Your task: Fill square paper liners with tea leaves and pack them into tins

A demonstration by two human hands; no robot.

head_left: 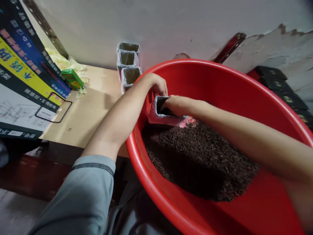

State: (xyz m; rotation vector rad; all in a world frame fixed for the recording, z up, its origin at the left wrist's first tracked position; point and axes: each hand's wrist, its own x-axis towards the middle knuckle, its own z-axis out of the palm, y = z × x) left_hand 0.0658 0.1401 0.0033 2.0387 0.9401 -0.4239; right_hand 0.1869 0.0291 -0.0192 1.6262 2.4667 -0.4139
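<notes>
A large red tub [244, 81] holds a heap of dark, shredded loose material [207, 153]. Inside it, near the far left wall, stands a box-shaped bag [162, 119] with clear plastic round its rim. My left hand [157, 85] is wrapped round the far left side of this bag, its fingers partly hidden behind the rim. My right hand [174, 105] reaches over the near right edge, with its fingers down inside the bag's opening. What those fingers hold, if anything, is hidden.
Three open plastic-lined bags [132, 75] stand in a row against the wall, left of the tub. On the wooden board [90, 101] lie a green packet [72, 79] and a black wire frame [60, 121]. A printed carton [26, 75] leans at left; black packs [281, 86] lie at right.
</notes>
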